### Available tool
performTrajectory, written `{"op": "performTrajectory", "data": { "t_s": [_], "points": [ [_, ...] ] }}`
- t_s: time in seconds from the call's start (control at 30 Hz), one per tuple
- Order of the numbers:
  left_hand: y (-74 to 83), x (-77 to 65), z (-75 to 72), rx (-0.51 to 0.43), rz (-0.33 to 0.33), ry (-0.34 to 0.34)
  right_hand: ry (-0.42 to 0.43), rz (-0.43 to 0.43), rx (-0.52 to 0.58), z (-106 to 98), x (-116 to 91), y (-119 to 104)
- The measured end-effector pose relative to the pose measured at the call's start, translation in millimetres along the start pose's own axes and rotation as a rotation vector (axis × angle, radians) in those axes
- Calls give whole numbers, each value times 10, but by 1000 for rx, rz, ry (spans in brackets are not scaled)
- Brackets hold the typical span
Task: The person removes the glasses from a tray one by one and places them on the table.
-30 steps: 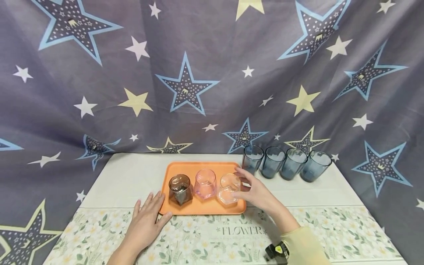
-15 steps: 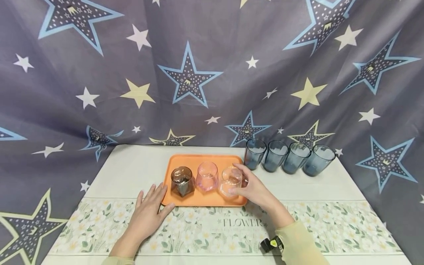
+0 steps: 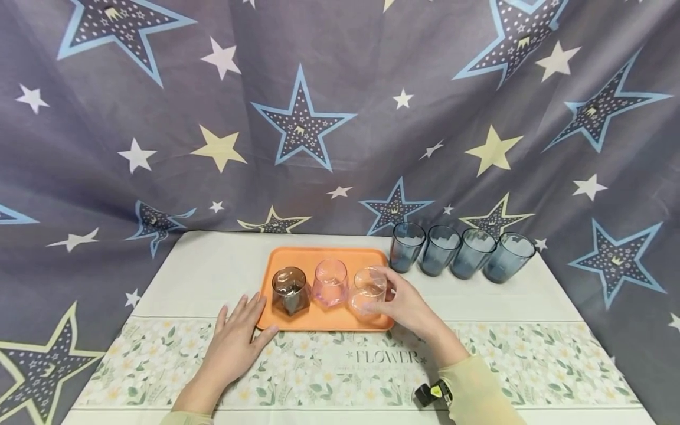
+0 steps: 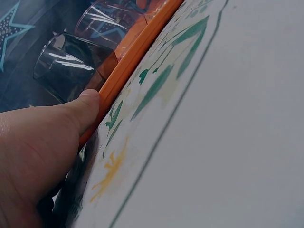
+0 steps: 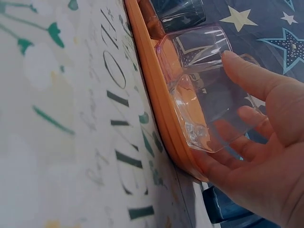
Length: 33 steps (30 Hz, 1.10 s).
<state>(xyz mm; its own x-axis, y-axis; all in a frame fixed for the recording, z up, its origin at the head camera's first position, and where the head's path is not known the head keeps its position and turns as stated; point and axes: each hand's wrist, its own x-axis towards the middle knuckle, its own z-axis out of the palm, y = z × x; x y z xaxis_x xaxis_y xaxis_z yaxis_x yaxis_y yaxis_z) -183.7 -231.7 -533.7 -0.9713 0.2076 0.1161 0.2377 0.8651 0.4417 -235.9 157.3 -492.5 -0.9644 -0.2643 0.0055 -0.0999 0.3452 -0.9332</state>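
Note:
On an orange tray (image 3: 319,323) stand three short glasses with faceted bases: a dark brown glass (image 3: 290,292) at left, a pink glass (image 3: 330,284) in the middle and a clear glass (image 3: 368,289) at right. My right hand (image 3: 406,304) holds the clear glass from its right side, thumb on the near side and fingers behind. The right wrist view shows fingers (image 5: 247,149) curved round it, low over the tray's corner. My left hand (image 3: 236,342) lies at the tray's left end with fingers spread. In the left wrist view, its thumb (image 4: 88,104) rests against the tray rim.
Several tall blue glasses (image 3: 441,251) stand in a row behind and right of the tray. A floral cloth strip (image 3: 319,378) with lettering crosses the white table (image 3: 212,265). Behind hangs a dark star-patterned curtain (image 3: 340,118).
My right hand has closed in on the clear glass, thumb and fingers now against it. My left hand has stayed at the tray edge. The head view has tilted slightly down.

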Motion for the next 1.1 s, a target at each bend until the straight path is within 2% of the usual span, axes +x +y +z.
{"op": "performTrajectory", "data": {
  "t_s": [0.33,0.53,0.73,0.93,1.1],
  "points": [
    [11,-8,-24,7,14,12,90,13,53,-75,-46,-112],
    [-7,1,-8,-5,13,-12,156,3,26,-183,-113,-172],
    [-16,2,-70,-2,7,3,189,26,36,-275,-135,-153],
    [-6,14,-40,-13,14,-3,252,25,34,-427,-243,-98],
    [-9,5,-35,-16,9,-9,274,48,25,-516,-314,-80]
  ]
}}
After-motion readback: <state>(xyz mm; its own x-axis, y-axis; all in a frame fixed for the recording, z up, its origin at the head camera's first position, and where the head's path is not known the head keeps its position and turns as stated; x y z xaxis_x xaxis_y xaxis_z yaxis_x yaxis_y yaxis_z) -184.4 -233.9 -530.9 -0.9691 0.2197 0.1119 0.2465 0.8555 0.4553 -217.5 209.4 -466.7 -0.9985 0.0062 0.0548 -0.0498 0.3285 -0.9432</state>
